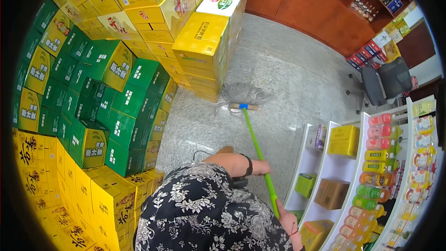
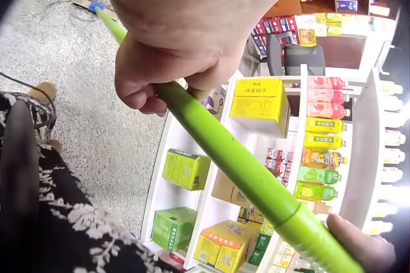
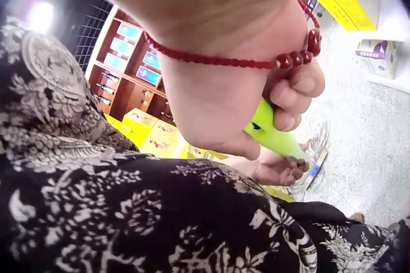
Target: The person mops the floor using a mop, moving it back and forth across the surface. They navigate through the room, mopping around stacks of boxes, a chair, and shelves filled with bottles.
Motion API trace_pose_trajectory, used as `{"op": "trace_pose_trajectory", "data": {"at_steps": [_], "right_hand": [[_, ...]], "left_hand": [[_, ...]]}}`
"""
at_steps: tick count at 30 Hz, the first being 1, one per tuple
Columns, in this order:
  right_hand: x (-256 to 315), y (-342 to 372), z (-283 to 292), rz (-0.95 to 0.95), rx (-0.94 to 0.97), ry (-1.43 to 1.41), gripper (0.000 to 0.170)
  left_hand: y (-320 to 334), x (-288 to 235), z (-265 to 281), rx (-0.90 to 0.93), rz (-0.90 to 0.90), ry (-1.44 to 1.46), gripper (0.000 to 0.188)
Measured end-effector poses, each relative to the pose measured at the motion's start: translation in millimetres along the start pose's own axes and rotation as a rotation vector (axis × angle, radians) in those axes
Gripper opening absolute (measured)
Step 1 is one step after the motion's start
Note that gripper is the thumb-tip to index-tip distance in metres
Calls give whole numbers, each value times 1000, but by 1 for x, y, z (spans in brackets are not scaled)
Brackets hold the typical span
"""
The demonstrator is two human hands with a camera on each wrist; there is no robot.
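A green mop handle (image 1: 258, 148) slants across the head view from the grey mop head (image 1: 245, 94), which lies spread on the floor beside the stacked cartons. My left hand (image 1: 261, 167) grips the handle partway down, its fingers curled round it; the left wrist view shows this hand (image 2: 173, 62) close up on the green pole (image 2: 224, 151). Nearer the handle's upper end, my right hand (image 1: 287, 219) holds it. In the right wrist view the right hand (image 3: 230, 100), with a red beaded bracelet, wraps the pole (image 3: 275, 137).
Yellow cartons (image 1: 200, 35) and green cartons (image 1: 134, 83) are piled at the left. White shelves (image 1: 325, 158) with bottles and boxes stand at the right. An office chair (image 1: 383, 81) is at the far right, and a wooden counter (image 1: 297, 11) runs along the back.
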State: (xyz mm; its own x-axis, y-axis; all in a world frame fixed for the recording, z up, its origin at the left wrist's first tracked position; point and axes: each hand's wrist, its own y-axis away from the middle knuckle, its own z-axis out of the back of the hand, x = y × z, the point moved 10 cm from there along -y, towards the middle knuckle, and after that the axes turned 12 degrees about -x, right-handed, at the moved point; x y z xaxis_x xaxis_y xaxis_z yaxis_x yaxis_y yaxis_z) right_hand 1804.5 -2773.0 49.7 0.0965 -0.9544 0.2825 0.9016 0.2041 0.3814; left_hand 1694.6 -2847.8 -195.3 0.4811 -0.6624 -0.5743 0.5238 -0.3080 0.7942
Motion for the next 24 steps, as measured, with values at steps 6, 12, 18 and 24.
{"op": "trace_pose_trajectory", "data": {"at_steps": [6, 12, 18, 24], "right_hand": [[25, -75, -13, 39, -35, -83, 63], [46, -195, -3, 82, -94, -70, 64], [45, -293, 21, 61, -57, 23, 63], [47, -320, 42, 79, -134, -5, 59]], "left_hand": [[-54, 9, 70, -185, 15, 38, 26], [-219, -10, 128, -236, -422, -861, 26], [-213, -67, 249, -397, -314, -633, 28], [-265, -39, 280, -571, 57, -135, 34]]}}
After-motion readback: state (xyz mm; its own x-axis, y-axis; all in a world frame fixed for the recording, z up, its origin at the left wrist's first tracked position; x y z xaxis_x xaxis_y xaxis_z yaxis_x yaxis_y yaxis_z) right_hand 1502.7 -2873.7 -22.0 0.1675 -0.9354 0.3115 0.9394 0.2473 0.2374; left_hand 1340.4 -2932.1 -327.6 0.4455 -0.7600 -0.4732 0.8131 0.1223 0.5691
